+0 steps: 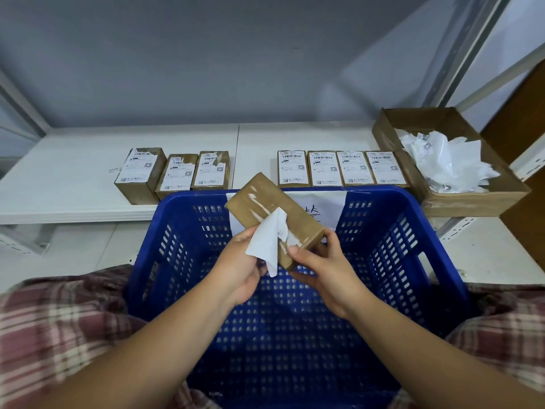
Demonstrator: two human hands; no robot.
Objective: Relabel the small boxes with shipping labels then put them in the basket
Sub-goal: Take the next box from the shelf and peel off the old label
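Observation:
Over the blue plastic basket (392,261) I hold a small brown cardboard box (265,202), tilted, with white label scraps stuck on its top. My right hand (324,270) grips its near end. My left hand (239,270) pinches a white label (265,246) that is peeled up and still attached near that end. On the white shelf (73,160) behind the basket stand three small boxes with torn labels (174,175) at left and several small boxes with whole labels (339,168) at right.
An open cardboard tray (472,199) holding crumpled white label scraps sits at the right end of the shelf. A white paper sign hangs on the basket's far wall. The basket rests between my plaid-clad knees. Metal shelf posts stand at left and right.

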